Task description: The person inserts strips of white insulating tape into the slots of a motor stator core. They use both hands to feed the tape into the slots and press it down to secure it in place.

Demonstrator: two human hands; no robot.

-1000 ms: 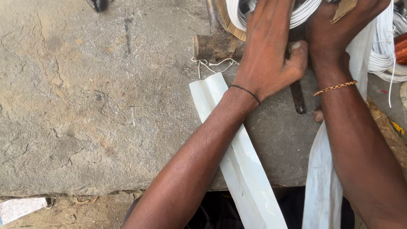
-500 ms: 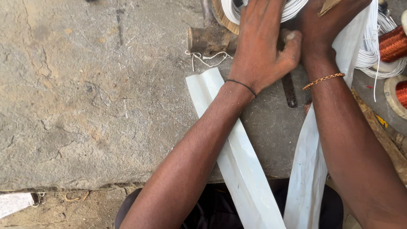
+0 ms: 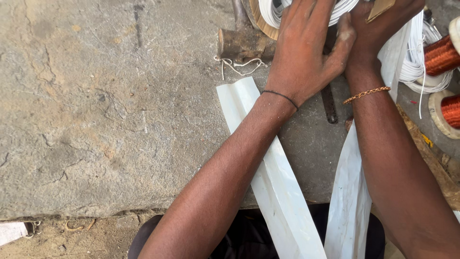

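- Up at the far edge of the frame, the left hand (image 3: pixel 306 52) lies flat and spread over a coil of white wire (image 3: pixel 273 12), fingers (image 3: pixel 299 19) stretched out and pressing down rather than curled round anything.
- Right next to it, touching at the thumb, the right hand (image 3: pixel 378 29) sits on the same coil. Its fingertips run out of frame, so I can't tell how far they're closed or what they've got.
- Compared with a second ago, both hands sit a bit further up and left in view and the forearms have swung with them. The coil hasn't gone anywhere, so it looks like the head tilted more than the hands moved. My read: same pressing step, no real progress.
- Just left of the left hand, a short wooden block (image 3: pixel 242 44) lies against the coil, with loose white thread (image 3: pixel 237 64) beside it.
- Under the forearms, two long white strips (image 3: pixel 273 182) run toward the near edge of the stone surface (image 3: pixel 105 120), and a dark metal tool (image 3: pixel 328 103) pokes out between the wrists.
- Far right, copper wire spools (image 3: pixel 443 55).
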